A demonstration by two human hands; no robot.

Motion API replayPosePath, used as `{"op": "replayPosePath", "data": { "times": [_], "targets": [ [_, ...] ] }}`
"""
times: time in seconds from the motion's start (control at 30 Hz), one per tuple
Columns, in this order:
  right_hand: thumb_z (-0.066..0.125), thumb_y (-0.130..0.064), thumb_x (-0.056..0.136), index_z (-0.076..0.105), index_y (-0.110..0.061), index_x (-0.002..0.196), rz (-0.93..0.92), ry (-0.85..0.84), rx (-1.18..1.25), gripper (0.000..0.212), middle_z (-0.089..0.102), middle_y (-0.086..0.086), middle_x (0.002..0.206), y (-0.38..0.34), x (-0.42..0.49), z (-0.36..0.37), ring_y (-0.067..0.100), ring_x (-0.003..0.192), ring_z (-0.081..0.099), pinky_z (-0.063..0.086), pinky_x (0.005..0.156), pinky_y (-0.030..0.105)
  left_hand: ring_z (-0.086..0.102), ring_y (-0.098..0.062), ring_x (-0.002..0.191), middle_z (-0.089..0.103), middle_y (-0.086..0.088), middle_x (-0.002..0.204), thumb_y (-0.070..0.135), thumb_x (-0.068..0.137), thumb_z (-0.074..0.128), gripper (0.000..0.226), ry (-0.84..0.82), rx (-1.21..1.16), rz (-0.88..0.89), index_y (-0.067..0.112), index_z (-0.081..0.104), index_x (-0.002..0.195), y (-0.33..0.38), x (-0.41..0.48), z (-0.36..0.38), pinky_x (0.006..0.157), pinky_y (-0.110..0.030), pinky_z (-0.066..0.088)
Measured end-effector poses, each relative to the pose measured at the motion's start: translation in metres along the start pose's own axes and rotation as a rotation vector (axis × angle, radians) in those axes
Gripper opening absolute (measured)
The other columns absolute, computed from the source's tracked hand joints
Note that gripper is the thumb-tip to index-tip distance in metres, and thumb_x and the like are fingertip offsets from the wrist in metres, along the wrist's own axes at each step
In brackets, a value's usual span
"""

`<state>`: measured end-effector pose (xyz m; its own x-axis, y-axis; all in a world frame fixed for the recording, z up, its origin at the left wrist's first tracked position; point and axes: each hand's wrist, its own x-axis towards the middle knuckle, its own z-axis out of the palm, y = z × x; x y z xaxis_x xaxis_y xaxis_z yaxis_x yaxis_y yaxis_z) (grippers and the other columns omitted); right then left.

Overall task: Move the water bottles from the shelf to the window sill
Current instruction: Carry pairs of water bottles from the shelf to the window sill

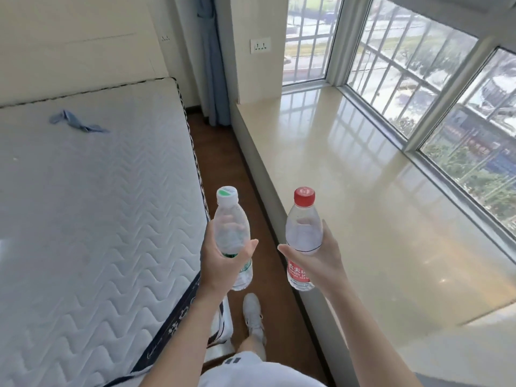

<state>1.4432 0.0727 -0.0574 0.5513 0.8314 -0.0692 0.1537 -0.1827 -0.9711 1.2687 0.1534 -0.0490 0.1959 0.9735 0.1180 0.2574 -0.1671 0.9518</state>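
Alongside, mattress opposite window sill

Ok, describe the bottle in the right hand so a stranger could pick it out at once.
Find the glossy window sill along the windows. Over its near edge, the right hand holds a clear bottle upright. It has a red cap and red label; the other bottle has a white cap and green label.

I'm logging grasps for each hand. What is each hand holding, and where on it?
The left hand grips the green-capped bottle around its middle, at the label's top. The right hand grips the red-capped bottle likewise.
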Motion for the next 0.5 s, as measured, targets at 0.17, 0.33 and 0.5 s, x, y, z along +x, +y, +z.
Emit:
{"op": "replayPosePath", "data": {
  "times": [0.17,0.33,0.5],
  "targets": [
    [0.086,-0.049,0.058,0.059,-0.03,0.11,-0.018,-0.058,-0.024,0.062,0.068,-0.01,0.097,-0.022,0.096,0.036,0.011,0.092,0.069,0.061,0.082,0.043,0.046,0.021,0.107,0.049,0.032,0.112,0.04,0.067,0.078,0.067,0.041,-0.007,-0.024,0.051,0.038,0.119,-0.014,0.088,0.001,0.072,0.007,0.037],
    [0.087,-0.047,0.056,0.058,-0.031,0.109,-0.035,-0.084,-0.034,0.062,0.068,-0.008,0.097,-0.054,0.189,0.072,0.013,0.091,0.07,0.061,0.081,0.044,0.05,0.01,0.11,0.056,0.018,0.116,0.041,0.066,0.078,0.069,0.085,-0.037,-0.038,0.041,0.044,0.125,-0.02,0.191,-0.006,0.075,0.003,0.04],
    [0.086,-0.044,0.057,0.058,-0.03,0.11,-0.069,-0.105,-0.046,0.062,0.067,-0.008,0.097,-0.072,0.261,0.098,0.013,0.09,0.069,0.061,0.08,0.041,0.05,0.016,0.105,0.052,0.03,0.109,0.036,0.067,0.078,0.062,0.109,-0.071,-0.025,0.052,0.042,0.115,-0.02,0.272,-0.006,0.074,0.004,0.039]
  ]
}}
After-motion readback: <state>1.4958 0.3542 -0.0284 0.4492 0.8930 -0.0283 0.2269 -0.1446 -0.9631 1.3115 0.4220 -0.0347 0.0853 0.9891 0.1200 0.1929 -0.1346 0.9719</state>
